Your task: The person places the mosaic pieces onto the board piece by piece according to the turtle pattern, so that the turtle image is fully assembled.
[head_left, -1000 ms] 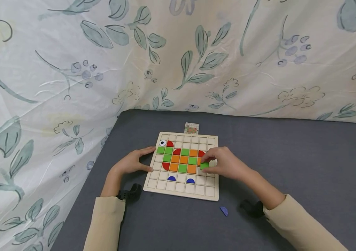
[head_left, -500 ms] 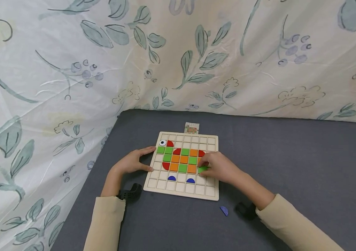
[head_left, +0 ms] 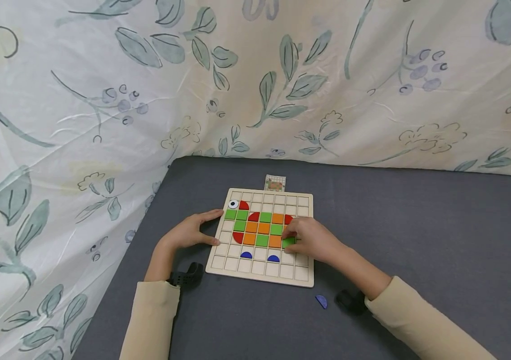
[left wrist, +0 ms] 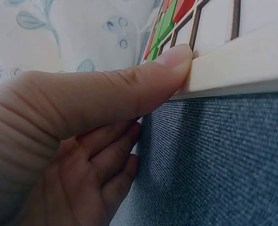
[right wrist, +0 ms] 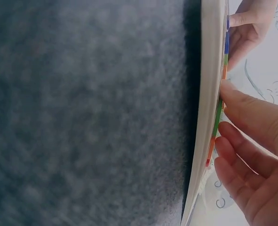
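A wooden grid board lies on the dark cloth, with red, orange and green tiles forming a patterned block. My right hand pinches a green square tile between thumb and fingers. That tile is down at the board, right of an orange square tile, and partly covered by the fingers. My left hand touches the board's left edge with thumb and fingertips spread apart. In the left wrist view the thumb presses against the board's rim.
A loose blue half-circle tile lies on the cloth near the board's lower right corner. Two blue half-circle tiles sit in the board's lower cells. A small pattern card lies behind the board. Leaf-patterned fabric hangs behind.
My right hand has moved down and slightly left with the green square tile, lowering it to the board beside the orange tile. My left hand has stayed in place.
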`<action>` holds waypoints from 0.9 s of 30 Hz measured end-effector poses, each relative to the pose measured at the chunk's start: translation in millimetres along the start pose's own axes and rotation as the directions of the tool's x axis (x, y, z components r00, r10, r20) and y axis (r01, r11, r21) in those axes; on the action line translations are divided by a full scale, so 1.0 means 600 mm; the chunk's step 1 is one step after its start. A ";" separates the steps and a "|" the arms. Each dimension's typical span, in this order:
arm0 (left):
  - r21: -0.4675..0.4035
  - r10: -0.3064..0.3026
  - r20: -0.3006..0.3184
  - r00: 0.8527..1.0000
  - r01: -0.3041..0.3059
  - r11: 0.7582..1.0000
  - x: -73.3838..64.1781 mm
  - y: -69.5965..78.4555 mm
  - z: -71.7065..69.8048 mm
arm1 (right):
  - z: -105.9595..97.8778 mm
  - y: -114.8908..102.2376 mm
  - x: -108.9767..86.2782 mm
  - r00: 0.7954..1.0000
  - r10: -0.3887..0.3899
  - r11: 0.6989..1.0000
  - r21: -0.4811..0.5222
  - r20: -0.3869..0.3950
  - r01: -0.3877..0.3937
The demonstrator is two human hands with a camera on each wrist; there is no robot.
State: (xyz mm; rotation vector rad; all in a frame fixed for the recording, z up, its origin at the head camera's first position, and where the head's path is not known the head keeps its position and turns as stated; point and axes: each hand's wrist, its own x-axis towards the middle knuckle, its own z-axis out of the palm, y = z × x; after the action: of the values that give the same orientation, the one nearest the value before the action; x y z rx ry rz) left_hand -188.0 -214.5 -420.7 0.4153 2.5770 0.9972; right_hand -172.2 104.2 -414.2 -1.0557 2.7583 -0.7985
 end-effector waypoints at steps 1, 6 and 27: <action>0.002 0.002 0.000 1.000 -0.002 1.000 0.000 0.000 0.000 | -0.001 -0.001 0.000 1.000 0.002 1.000 0.003 -0.002 -0.002; 0.006 0.005 0.002 1.000 -0.005 1.000 0.002 -0.002 0.000 | -0.008 -0.005 -0.006 0.999 0.033 0.999 0.012 -0.002 -0.033; 0.013 0.012 0.006 1.000 -0.012 1.000 -0.001 -0.001 -0.001 | -0.023 -0.050 -0.118 0.969 0.124 0.992 -0.013 0.212 -0.124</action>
State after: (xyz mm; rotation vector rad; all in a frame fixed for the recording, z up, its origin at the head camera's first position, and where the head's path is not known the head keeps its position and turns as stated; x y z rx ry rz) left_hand -187.7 -215.7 -420.3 0.4372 2.5806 0.9821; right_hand -104.0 136.9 -395.1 -0.8991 2.6131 -0.6292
